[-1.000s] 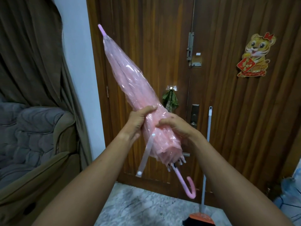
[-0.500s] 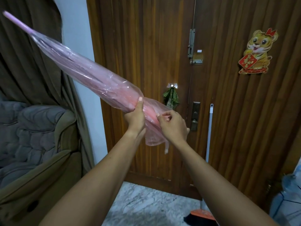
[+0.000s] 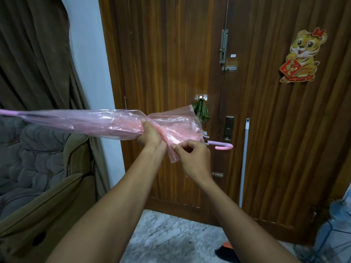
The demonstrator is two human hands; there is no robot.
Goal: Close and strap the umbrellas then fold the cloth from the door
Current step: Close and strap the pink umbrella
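Umbrella [image 3: 91,120] lies level in front of the door [image 3: 275,139], tip pointing left and hook right — left hand [image 3: 151,136] grips its gathered middle, right hand [image 3: 192,158], hook-side and just beside, pinches a loose canopy flap.

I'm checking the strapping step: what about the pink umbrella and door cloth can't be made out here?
Head view:
Tip of the pink umbrella: cut off by the left edge.
Its strap: not seen, perhaps behind the left hand or right hand.
green cloth: partly behind the umbrella's film.
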